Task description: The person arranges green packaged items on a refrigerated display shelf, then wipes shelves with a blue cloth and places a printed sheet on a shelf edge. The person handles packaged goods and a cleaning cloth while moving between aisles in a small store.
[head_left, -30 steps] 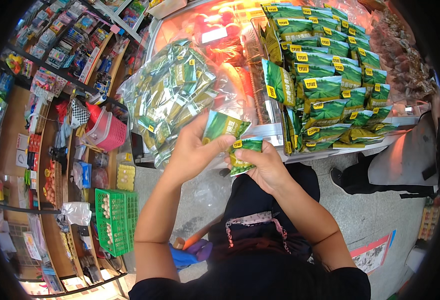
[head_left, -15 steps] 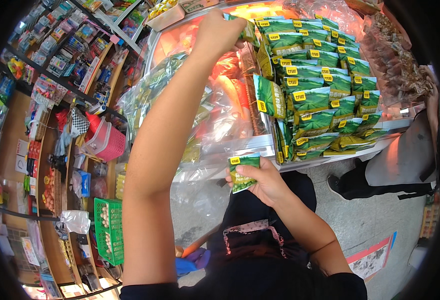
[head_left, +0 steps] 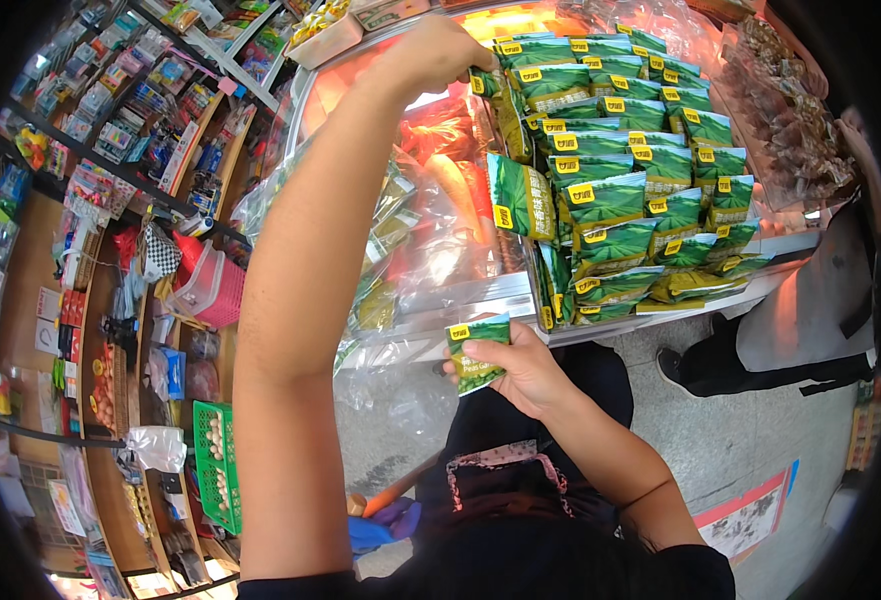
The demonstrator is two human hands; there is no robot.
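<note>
In my right hand [head_left: 530, 372], a small green and gold snack packet [head_left: 477, 372] is pinched with the thumb across its front, just below the counter's edge. My left arm stretches far forward. At its end my left hand [head_left: 435, 58] is closed on another green packet [head_left: 482, 84], largely hidden by the fingers, at the far left corner of the stacked packets [head_left: 600, 190]. These stand in tight rows in a display on the counter. One packet [head_left: 522, 197] leans tilted on the pile's left side. Beneath my left forearm lies a clear plastic bag [head_left: 385, 240] with more packets inside.
Crowded shelves [head_left: 110, 330] run along the left, with a pink basket [head_left: 222, 290] and a green crate [head_left: 217, 465] of eggs. Bagged brown goods [head_left: 785, 120] lie right of the packets. Another person's dark trouser leg [head_left: 735, 370] stands at the right.
My left hand has lowered its packet slightly toward the pile's far left corner. My right hand keeps its packet nearly in place. The view has shifted a little.
</note>
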